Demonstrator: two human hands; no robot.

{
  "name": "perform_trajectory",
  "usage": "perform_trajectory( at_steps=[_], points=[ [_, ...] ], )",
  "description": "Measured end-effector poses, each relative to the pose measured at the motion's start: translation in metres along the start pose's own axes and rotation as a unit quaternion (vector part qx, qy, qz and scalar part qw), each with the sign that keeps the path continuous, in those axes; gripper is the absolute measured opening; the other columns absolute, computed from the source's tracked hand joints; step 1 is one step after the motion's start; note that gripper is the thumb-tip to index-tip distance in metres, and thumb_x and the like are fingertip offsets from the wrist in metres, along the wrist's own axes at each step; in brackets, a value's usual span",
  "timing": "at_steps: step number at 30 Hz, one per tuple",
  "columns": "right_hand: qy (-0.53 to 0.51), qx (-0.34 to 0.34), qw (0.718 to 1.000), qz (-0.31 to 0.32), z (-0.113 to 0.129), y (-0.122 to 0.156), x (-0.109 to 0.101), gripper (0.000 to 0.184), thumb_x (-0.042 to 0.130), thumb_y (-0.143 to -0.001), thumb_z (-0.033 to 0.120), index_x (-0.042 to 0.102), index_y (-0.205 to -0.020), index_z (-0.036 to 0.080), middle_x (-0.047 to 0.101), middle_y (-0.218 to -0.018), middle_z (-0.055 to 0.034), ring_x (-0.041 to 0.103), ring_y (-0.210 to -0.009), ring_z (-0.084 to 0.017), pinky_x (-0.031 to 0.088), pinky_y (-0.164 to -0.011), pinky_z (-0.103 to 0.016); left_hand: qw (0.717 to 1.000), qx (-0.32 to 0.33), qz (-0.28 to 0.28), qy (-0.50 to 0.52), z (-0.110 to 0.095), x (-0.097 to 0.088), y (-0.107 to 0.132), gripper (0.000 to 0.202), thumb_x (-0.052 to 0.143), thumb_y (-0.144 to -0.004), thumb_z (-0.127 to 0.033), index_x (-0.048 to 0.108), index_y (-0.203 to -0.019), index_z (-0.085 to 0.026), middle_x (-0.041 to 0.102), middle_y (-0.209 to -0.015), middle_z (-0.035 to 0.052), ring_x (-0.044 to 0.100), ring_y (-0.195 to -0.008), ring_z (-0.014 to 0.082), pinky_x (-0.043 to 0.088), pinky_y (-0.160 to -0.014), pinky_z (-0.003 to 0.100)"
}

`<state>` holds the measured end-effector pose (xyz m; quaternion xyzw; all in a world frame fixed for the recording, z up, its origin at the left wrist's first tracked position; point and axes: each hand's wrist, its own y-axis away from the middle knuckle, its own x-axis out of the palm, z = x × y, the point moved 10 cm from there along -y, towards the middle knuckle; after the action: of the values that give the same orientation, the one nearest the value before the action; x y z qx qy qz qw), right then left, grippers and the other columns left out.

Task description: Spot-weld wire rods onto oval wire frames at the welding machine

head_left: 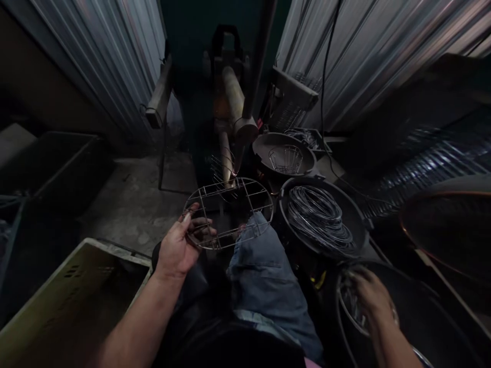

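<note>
The left hand (pixel 178 248) held the oval wire frame (pixel 250 202) by its near left side, thumb above and fingers spread beneath the wires. The right hand (pixel 371 295) was down at the loose metal pieces (pixel 351 301) in the dark tub (pixel 425 312); it was blurred, and whether its fingers had closed on one I could not tell. The step in hand looked like picking out a piece while the frame waited, roughly level, above the person's jeans (pixel 264 271). The next move, I judged, called for a sure pinch on a single piece and a quiet left wrist.

Just beyond the frame stood the machine (pixel 235 97), its lower tip overlapping the far rim in view; contact was unclear. Right of the frame, a coil of wire (pixel 318 217) lay in a round pan (pixel 358 225), with a wire basket shape (pixel 286 159) in another pan (pixel 264 145) behind. A yellowish crate (pixel 42 306) sat to the left.
</note>
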<state>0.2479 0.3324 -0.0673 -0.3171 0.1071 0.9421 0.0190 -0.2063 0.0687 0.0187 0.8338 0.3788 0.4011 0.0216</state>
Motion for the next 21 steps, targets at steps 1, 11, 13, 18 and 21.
perform_trajectory(
  at_steps=[1, 11, 13, 18, 21],
  points=[
    [-0.076, 0.018, 0.997, 0.024, 0.012, 0.006, 0.017, 0.026, 0.061, -0.051, 0.028, 0.061, -0.077, 0.024, 0.056, -0.053, -0.0002, 0.051, -0.043, -0.016, 0.039, -0.04, -0.028, 1.0, 0.003, -0.005, 0.001, -0.002, 0.001, -0.002, 0.037, 0.043, -0.085, -0.024, 0.045, -0.122, -0.02, 0.067, -0.076, 0.0063, 0.065, -0.062, 0.0237, 0.053, -0.05, 0.041],
    [-0.207, 0.036, 0.849, 0.484, 0.157, 0.131, 0.173, 0.019, 0.068, -0.061, 0.025, 0.061, -0.074, 0.015, 0.056, -0.057, 0.0004, 0.043, -0.044, -0.006, 0.03, -0.039, -0.018, 0.999, 0.035, -0.021, 0.006, -0.008, 0.007, -0.009, 0.037, 0.047, -0.082, -0.026, 0.047, -0.118, -0.016, 0.066, -0.071, 0.0054, 0.063, -0.054, 0.0203, 0.051, -0.047, 0.034],
    [-0.222, 0.046, 0.819, 0.527, 0.176, 0.15, 0.198, 0.018, 0.069, -0.058, 0.023, 0.059, -0.07, 0.014, 0.055, -0.057, 0.0003, 0.044, -0.045, -0.007, 0.029, -0.037, -0.017, 0.999, 0.04, -0.019, 0.007, -0.007, 0.008, -0.009, 0.038, 0.048, -0.081, -0.026, 0.047, -0.118, -0.016, 0.066, -0.07, 0.0054, 0.063, -0.054, 0.0203, 0.051, -0.046, 0.034],
    [-0.316, 0.066, 0.747, 0.582, 0.223, 0.175, 0.252, 0.024, 0.069, -0.06, 0.021, 0.056, -0.08, 0.016, 0.057, -0.058, 0.0017, 0.043, -0.041, -0.006, 0.026, -0.034, -0.016, 0.998, 0.045, -0.052, 0.007, -0.006, 0.002, -0.008, 0.038, 0.052, -0.079, -0.027, 0.05, -0.116, -0.016, 0.066, -0.07, 0.0047, 0.062, -0.051, 0.0173, 0.05, -0.044, 0.029],
    [-0.366, 0.068, 0.686, 0.625, 0.24, 0.189, 0.267, 0.02, 0.064, -0.066, 0.021, 0.053, -0.082, 0.017, 0.057, -0.059, 0.0026, 0.041, -0.037, -0.005, 0.029, -0.036, -0.017, 0.996, 0.042, -0.074, 0.001, -0.006, 0.0, -0.004, 0.039, 0.053, -0.079, -0.031, 0.052, -0.114, -0.014, 0.064, -0.065, 0.0039, 0.059, -0.047, 0.0147, 0.047, -0.041, 0.024]
  ],
)
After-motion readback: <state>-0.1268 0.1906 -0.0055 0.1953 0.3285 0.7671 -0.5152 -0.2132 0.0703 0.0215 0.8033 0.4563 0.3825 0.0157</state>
